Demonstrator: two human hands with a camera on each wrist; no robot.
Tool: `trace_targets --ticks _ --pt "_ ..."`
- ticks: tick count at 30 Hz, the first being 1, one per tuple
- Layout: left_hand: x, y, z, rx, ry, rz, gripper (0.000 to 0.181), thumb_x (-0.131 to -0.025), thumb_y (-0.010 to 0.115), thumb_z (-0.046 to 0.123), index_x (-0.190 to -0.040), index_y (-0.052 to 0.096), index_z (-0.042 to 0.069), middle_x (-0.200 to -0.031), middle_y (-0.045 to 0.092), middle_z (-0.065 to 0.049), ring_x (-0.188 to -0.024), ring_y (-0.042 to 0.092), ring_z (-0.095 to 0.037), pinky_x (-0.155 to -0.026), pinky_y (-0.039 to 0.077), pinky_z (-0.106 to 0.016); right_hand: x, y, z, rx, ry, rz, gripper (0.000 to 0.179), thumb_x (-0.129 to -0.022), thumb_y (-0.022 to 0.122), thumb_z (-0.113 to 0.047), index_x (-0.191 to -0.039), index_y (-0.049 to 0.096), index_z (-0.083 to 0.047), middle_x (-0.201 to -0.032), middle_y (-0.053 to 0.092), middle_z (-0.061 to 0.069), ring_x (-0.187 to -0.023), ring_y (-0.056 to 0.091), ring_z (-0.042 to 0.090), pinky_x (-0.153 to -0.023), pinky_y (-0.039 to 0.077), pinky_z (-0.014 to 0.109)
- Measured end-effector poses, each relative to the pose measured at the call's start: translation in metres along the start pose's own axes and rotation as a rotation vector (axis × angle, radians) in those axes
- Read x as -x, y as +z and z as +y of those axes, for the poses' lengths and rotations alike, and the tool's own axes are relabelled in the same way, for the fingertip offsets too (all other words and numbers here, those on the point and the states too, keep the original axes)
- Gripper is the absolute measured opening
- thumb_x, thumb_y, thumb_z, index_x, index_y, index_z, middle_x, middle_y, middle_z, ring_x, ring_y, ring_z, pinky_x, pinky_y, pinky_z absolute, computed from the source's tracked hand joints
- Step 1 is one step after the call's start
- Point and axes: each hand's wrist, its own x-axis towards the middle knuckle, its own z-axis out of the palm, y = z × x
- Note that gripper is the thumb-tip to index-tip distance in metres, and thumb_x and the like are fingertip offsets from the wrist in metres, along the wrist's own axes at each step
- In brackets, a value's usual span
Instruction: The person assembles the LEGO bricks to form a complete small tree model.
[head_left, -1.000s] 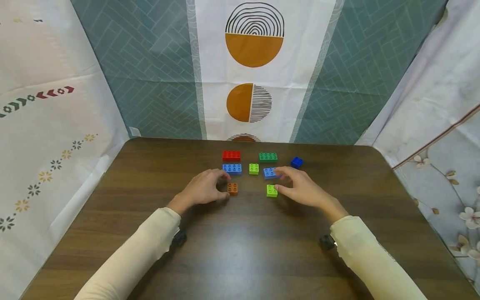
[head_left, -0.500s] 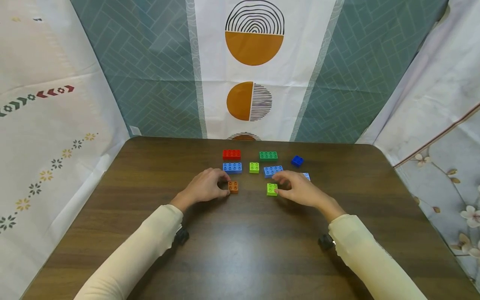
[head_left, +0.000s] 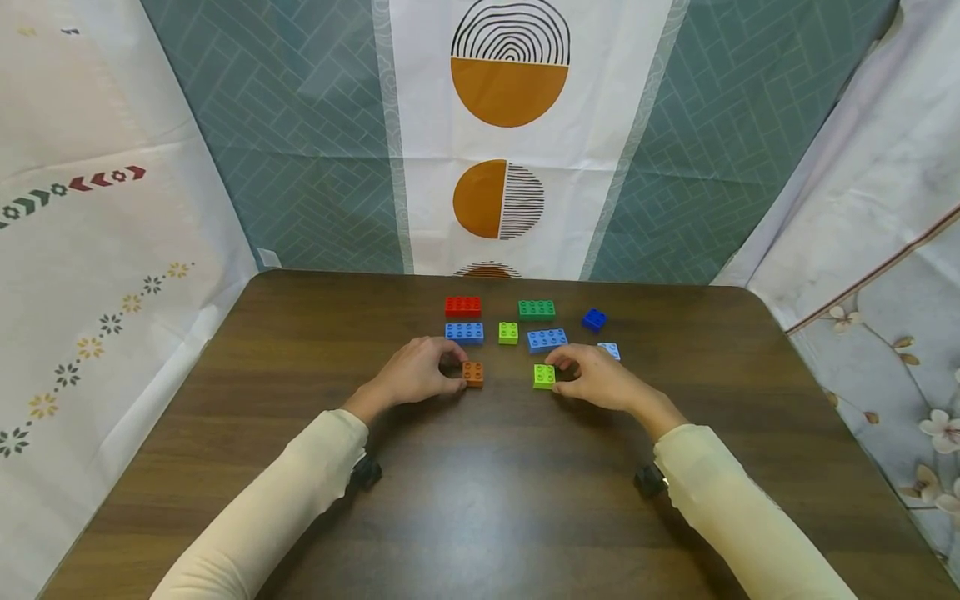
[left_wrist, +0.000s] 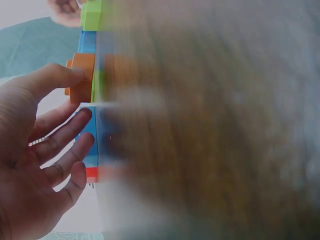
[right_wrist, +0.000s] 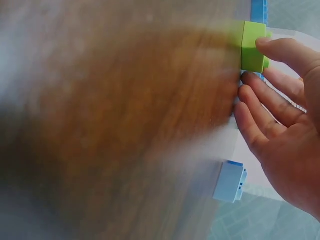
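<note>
On the table, my left hand [head_left: 415, 372] pinches an orange toy building brick [head_left: 473, 374] between thumb and index finger. In the left wrist view the thumb lies against the orange brick [left_wrist: 82, 78], and the other fingers are spread loosely. My right hand [head_left: 600, 377] pinches a lime green brick [head_left: 543, 377] the same way; the right wrist view has the thumb on the near face of this lime brick [right_wrist: 253, 46]. Both bricks stand studs up, a short gap apart.
Behind the hands lie a red brick [head_left: 462, 307], a blue brick [head_left: 464, 333], another lime brick [head_left: 507, 333], a second blue brick [head_left: 547, 340], a green brick [head_left: 536, 310] and a dark blue brick [head_left: 595, 320]. A light blue brick [right_wrist: 230, 181] sits beside the right hand.
My left hand has taken hold of the orange brick and shifted it slightly right. The right hand has drawn back a little and closed on the lime brick, uncovering the light blue one.
</note>
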Motion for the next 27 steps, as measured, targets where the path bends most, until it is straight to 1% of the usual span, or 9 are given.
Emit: trace_targets --ticks 3,6,13,19,23,27 --pt "0.0 0.0 0.002 0.01 0.01 0.007 0.029 -0.084 0.082 0.027 -0.11 0.074 0.016 -0.104 0.075 0.0 -0.095 0.066 -0.017 -0.088 0.055 -0.04 -0.001 0.0 -0.002 -0.005 0.012 0.006 0.034 -0.089 0.08 -0.017 -0.121 0.07 -0.009 -0.114 0.073 0.008 -0.108 0.067 0.027 -0.097 0.057 0.048" --pt "-0.001 0.0 0.004 0.021 0.012 0.009 0.029 -0.085 0.082 0.027 -0.11 0.074 0.016 -0.104 0.075 0.001 -0.093 0.065 -0.016 -0.086 0.055 -0.039 -0.001 0.0 -0.004 -0.009 0.001 0.019 0.033 -0.089 0.08 -0.017 -0.12 0.07 -0.009 -0.113 0.073 0.008 -0.106 0.067 0.026 -0.095 0.057 0.047" --pt "-0.002 0.002 0.01 0.066 0.01 -0.008 0.029 -0.087 0.081 0.025 -0.113 0.073 0.017 -0.107 0.074 0.001 -0.093 0.064 -0.016 -0.085 0.055 -0.036 -0.001 -0.005 -0.017 -0.04 -0.032 0.048 0.036 -0.091 0.078 -0.02 -0.124 0.069 -0.011 -0.118 0.073 0.008 -0.105 0.067 0.026 -0.091 0.058 0.046" --pt "-0.003 0.005 0.016 0.103 0.003 -0.009 0.029 -0.086 0.083 0.024 -0.113 0.073 0.016 -0.107 0.075 0.001 -0.094 0.066 -0.016 -0.086 0.056 -0.037 -0.004 -0.005 -0.031 -0.088 -0.068 0.085 0.037 -0.09 0.079 -0.019 -0.125 0.07 -0.011 -0.122 0.072 0.008 -0.11 0.067 0.027 -0.095 0.058 0.047" --pt "-0.004 0.009 0.021 0.136 -0.002 -0.009 0.031 -0.086 0.083 0.023 -0.114 0.073 0.016 -0.11 0.075 0.001 -0.096 0.067 -0.015 -0.087 0.057 -0.036 -0.007 -0.002 -0.04 -0.109 -0.072 0.076 0.037 -0.09 0.08 -0.02 -0.125 0.07 -0.013 -0.123 0.072 0.006 -0.113 0.066 0.027 -0.097 0.057 0.047" --pt "-0.005 0.014 0.025 0.15 0.009 -0.002 0.031 -0.085 0.084 0.024 -0.113 0.074 0.015 -0.109 0.075 0.001 -0.092 0.067 -0.014 -0.083 0.058 -0.033 -0.01 0.001 -0.047 -0.121 -0.078 0.057 0.036 -0.09 0.079 -0.021 -0.124 0.069 -0.015 -0.123 0.072 0.005 -0.113 0.066 0.03 -0.097 0.057 0.048"
